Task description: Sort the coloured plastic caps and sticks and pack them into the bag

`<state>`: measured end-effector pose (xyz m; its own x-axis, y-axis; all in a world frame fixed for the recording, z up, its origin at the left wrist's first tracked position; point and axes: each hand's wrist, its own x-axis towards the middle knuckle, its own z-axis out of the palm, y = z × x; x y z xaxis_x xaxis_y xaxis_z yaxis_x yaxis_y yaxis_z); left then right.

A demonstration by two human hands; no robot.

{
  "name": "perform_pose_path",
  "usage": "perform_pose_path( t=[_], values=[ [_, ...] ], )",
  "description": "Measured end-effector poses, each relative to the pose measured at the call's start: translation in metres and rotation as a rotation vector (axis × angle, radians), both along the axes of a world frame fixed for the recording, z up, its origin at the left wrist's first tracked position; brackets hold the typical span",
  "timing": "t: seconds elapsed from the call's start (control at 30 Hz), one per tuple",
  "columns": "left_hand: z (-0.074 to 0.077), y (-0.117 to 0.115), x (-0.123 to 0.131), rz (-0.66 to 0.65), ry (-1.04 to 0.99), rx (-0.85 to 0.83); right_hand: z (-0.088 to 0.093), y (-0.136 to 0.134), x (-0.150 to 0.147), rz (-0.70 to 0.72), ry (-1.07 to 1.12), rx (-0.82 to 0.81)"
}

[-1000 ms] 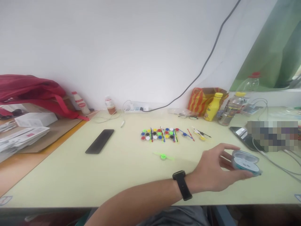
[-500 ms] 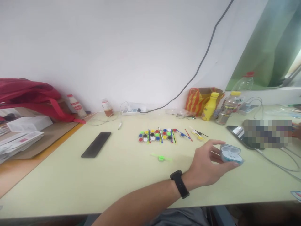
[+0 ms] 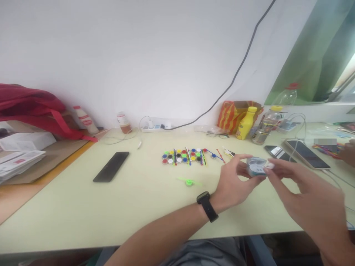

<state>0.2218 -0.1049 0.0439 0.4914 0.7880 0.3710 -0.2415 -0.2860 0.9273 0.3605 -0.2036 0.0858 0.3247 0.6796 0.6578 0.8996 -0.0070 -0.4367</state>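
Note:
My left hand (image 3: 233, 181), with a black watch on its wrist, holds an earbud case (image 3: 256, 168) above the right part of the table. The case's lid is raised and its white inside shows. Close against the case, my right hand (image 3: 310, 195) pinches a small white earbud (image 3: 269, 165) between thumb and fingertips. To the left of my left hand a green spinner toy (image 3: 189, 182) lies on the table. Behind it are rows of coloured round pieces (image 3: 184, 156) with thin sticks between them.
A black phone (image 3: 111, 167) lies at left. More phones (image 3: 308, 154) with cables lie at right, near another person's hand (image 3: 348, 153). Along the wall stand a yellow bottle (image 3: 246, 123), a clear bottle (image 3: 267, 125), a striped bag (image 3: 229, 116) and a power strip (image 3: 155, 127).
My right hand has come in from the right and now pinches the earbud at the case. My left hand with the case has moved slightly left and up.

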Motion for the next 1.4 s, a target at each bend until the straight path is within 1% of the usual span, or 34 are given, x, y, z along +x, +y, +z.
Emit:
perform_pose_path(
  t=[0.07, 0.13, 0.2, 0.33, 0.47, 0.53, 0.63, 0.7, 0.73, 0.77, 0.83, 0.87, 0.9, 0.97, 1.03, 1.07, 1.13, 1.2, 1.23, 1.3, 1.37, 1.4],
  values=[
    [0.002, 0.002, -0.002, 0.027, -0.007, 0.054, -0.003, 0.013, -0.007, 0.005, -0.055, 0.039],
    [0.004, 0.003, -0.003, 0.049, 0.000, 0.091, -0.006, 0.020, -0.008, 0.037, -0.080, 0.043],
    [0.005, 0.003, -0.004, 0.055, 0.010, 0.108, -0.008, 0.022, -0.004, 0.056, -0.061, 0.042],
    [0.003, 0.002, -0.004, 0.049, 0.018, 0.120, -0.011, 0.022, 0.001, 0.043, -0.027, 0.070],
    [0.000, 0.002, -0.003, 0.066, 0.023, 0.126, -0.011, 0.021, -0.006, 0.093, -0.034, 0.004],
    [0.000, 0.003, -0.003, 0.070, 0.012, 0.114, -0.012, 0.022, -0.009, 0.097, -0.053, -0.005],
    [0.003, 0.004, -0.005, 0.062, -0.020, 0.082, -0.016, 0.025, -0.005, 0.082, -0.090, 0.080],
    [0.005, 0.005, -0.005, 0.047, -0.038, 0.059, -0.017, 0.028, 0.003, 0.104, -0.109, 0.134],
    [0.005, 0.006, -0.005, 0.039, -0.044, 0.046, -0.018, 0.029, 0.009, 0.141, -0.113, 0.124],
    [0.005, 0.007, -0.005, 0.028, -0.048, 0.032, -0.017, 0.030, 0.014, 0.201, -0.107, 0.080],
    [0.005, 0.008, -0.003, 0.004, -0.046, 0.009, -0.015, 0.032, 0.024, 0.342, -0.055, -0.068],
    [0.006, 0.009, -0.002, -0.006, -0.042, 0.001, -0.013, 0.033, 0.028, 0.389, -0.017, -0.120],
    [0.007, 0.009, -0.002, -0.018, -0.036, -0.004, -0.011, 0.035, 0.030, 0.410, 0.020, -0.152],
    [0.013, 0.011, -0.005, -0.049, -0.017, 0.001, -0.004, 0.041, 0.033, 0.393, 0.079, -0.173],
    [0.023, 0.014, -0.017, -0.068, 0.025, 0.038, 0.005, 0.052, 0.034, 0.371, 0.105, -0.204],
    [0.029, 0.016, -0.027, -0.041, 0.067, 0.077, 0.010, 0.061, 0.035, 0.367, 0.112, -0.223],
    [0.041, 0.026, -0.054, 0.086, 0.174, 0.174, 0.020, 0.083, 0.039, 0.347, 0.112, -0.226],
    [0.048, 0.040, -0.089, 0.233, 0.236, 0.256, 0.030, 0.113, 0.044, 0.325, 0.122, -0.245],
    [0.049, 0.048, -0.108, 0.306, 0.271, 0.286, 0.034, 0.131, 0.045, 0.313, 0.131, -0.242],
    [0.046, 0.067, -0.146, 0.457, 0.340, 0.323, 0.040, 0.170, 0.047, 0.284, 0.176, -0.217],
    [0.037, 0.086, -0.183, 0.613, 0.400, 0.352, 0.042, 0.213, 0.044, 0.270, 0.275, -0.206],
    [0.030, 0.095, -0.200, 0.674, 0.427, 0.360, 0.041, 0.235, 0.041, 0.209, 0.387, -0.174]
  ],
)
